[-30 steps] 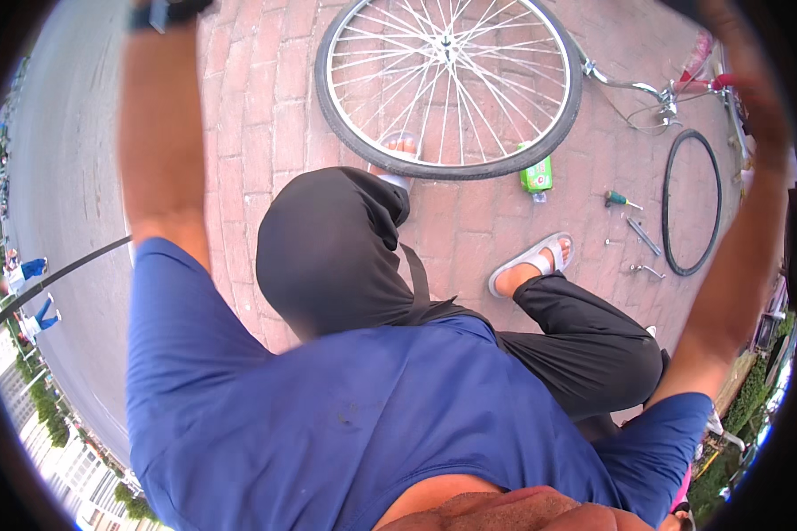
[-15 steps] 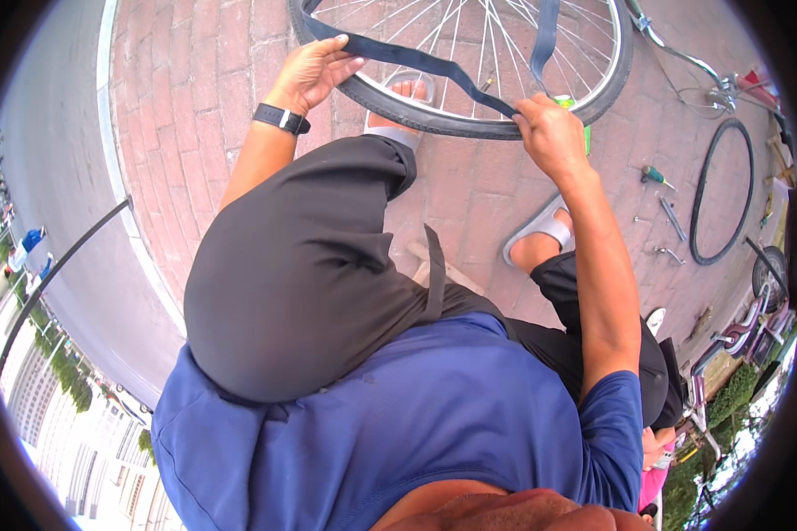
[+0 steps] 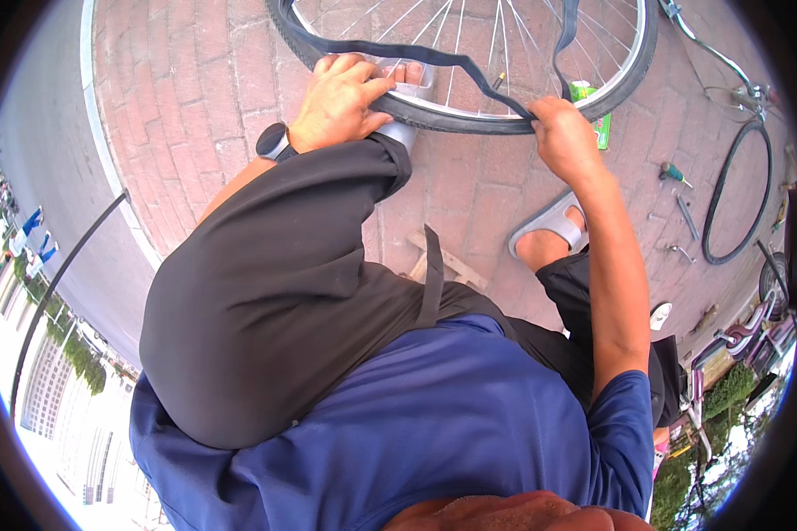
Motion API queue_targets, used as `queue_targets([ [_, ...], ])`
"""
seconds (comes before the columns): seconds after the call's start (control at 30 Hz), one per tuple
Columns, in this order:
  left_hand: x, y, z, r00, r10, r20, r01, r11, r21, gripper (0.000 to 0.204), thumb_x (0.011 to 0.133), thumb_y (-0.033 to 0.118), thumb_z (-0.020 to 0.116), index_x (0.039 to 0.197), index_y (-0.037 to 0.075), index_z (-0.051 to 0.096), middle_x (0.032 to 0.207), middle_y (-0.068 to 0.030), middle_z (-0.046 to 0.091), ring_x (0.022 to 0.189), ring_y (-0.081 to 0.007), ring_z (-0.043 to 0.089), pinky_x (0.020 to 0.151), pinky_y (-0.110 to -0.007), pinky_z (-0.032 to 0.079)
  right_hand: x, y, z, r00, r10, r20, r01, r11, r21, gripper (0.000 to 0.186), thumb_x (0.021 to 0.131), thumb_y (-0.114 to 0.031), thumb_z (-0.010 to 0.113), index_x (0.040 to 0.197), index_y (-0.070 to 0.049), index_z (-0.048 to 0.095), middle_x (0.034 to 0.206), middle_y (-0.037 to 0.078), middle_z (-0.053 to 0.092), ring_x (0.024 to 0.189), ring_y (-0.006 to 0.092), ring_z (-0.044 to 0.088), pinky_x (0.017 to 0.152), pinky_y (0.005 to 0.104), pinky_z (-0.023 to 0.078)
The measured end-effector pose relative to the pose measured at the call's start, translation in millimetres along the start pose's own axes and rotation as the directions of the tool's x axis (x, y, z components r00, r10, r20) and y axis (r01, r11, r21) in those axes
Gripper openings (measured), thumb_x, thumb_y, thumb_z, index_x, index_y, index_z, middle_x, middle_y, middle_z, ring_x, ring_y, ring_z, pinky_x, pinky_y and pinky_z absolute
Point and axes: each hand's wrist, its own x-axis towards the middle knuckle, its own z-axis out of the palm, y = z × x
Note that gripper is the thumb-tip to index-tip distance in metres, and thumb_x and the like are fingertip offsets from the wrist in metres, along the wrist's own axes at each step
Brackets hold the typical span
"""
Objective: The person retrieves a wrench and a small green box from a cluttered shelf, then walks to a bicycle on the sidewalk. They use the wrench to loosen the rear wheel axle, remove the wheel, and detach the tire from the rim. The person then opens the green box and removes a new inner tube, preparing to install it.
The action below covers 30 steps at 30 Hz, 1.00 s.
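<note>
A spoked bicycle wheel with a black tire (image 3: 469, 122) is in front of me, its upper part cut off by the view's edge. A flat, limp black inner tube (image 3: 416, 49) hangs loosely across the spokes. My left hand (image 3: 338, 102) has let go of the tube and is closed over the tire's near left edge, back of the hand up; its fingertips are partly hidden. At the near right edge, my right hand (image 3: 565, 137) pinches the inner tube against the tire. A small valve stem (image 3: 499, 81) shows close to that hand.
A green box (image 3: 604, 133) is beside my right hand. Right of it lie a screwdriver (image 3: 673, 173), a metal tool (image 3: 687, 217), a small metal part (image 3: 681, 253) and a loose black tire (image 3: 715, 203) on brick paving. My sandaled feet are near the wheel; bicycle parts stand farther right.
My left hand released the raised stretch of tube and came down onto the tire's edge, turning palm down. The tube sagged there. My right hand kept its pinch.
</note>
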Motion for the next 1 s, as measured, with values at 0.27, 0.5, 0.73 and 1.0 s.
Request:
queue_targets([
  [0.27,-2,-8,14,0.999,0.035,-0.008,-0.035,0.996,-0.08,0.056,0.062,0.01,0.083,0.116,0.009,0.068,0.113,-0.0103,0.062,0.114,-0.0338,0.055,0.104,-0.05,0.039,-2,11,25,0.983,0.136,-0.124,-0.12,0.985,0.126,0.018,0.083,-0.002,0.065,0.1,-0.006,0.069,0.098,0.015,0.069,0.094,0.0382,0.065,0.082,0.0452,0.052],
  [0.5,-22,-20,21,0.993,0.015,-0.116,-0.026,0.995,-0.094,0.052,0.065,0.009,0.082,0.115,0.01,0.068,0.125,-0.0127,0.06,0.124,-0.0368,0.052,0.105,-0.05,0.042,-6,22,25,0.94,0.338,-0.052,-0.299,0.888,0.35,0.023,0.086,-0.002,0.065,0.108,-0.004,0.068,0.102,0.017,0.07,0.094,0.0385,0.067,0.082,0.0413,0.052],
  [0.73,-39,-22,12,0.955,-0.136,-0.265,0.149,0.988,0.028,0.045,0.068,0.008,0.083,0.111,0.009,0.069,0.127,-0.0137,0.061,0.125,-0.0386,0.052,0.105,-0.049,0.042,-9,23,28,0.957,0.273,-0.097,-0.225,0.912,0.344,0.022,0.086,0.002,0.063,0.108,-0.002,0.067,0.101,0.016,0.068,0.095,0.0366,0.066,0.084,0.0398,0.051],
  [1.0,-4,-11,3,0.898,-0.113,-0.425,0.111,0.993,-0.029,0.024,0.079,0.011,0.08,0.1,0.003,0.069,0.096,-0.0105,0.064,0.09,-0.0285,0.063,0.083,-0.04,0.049,-11,24,23,0.956,0.286,-0.062,-0.226,0.857,0.464,0.021,0.087,0.002,0.063,0.108,-0.002,0.067,0.098,0.016,0.069,0.092,0.033,0.067,0.083,0.0376,0.051],
])
